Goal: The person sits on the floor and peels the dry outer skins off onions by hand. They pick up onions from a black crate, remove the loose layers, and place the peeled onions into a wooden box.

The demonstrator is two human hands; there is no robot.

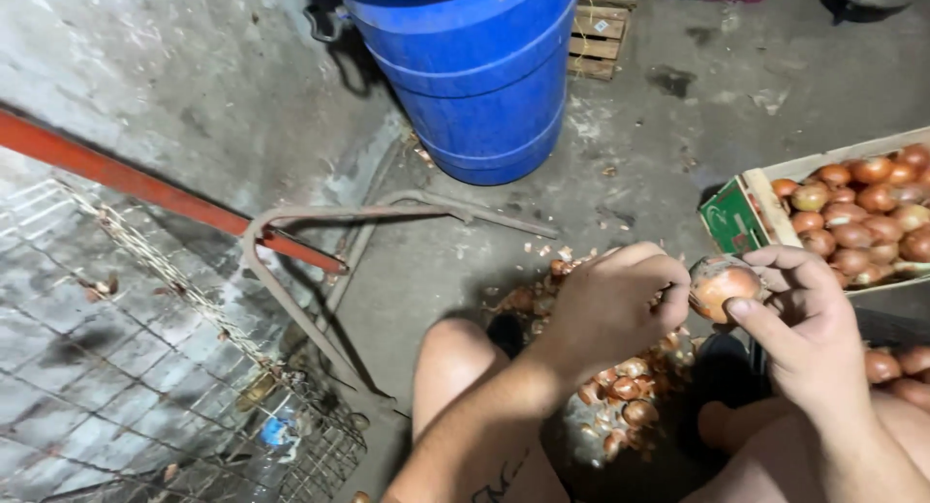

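My right hand holds a brown-skinned onion between thumb and fingers, above my knees. My left hand is closed at the onion's left side, its fingertips pinching at the onion's skin. Below the hands a heap of loose onion skins and peelings lies on the concrete floor between my legs. A wooden crate full of onions stands to the right, just beyond my right hand.
A large blue plastic barrel stands at the back centre. A wooden pallet lies behind it. A wire mesh rack with a red bar and a bent metal tube frame fills the left.
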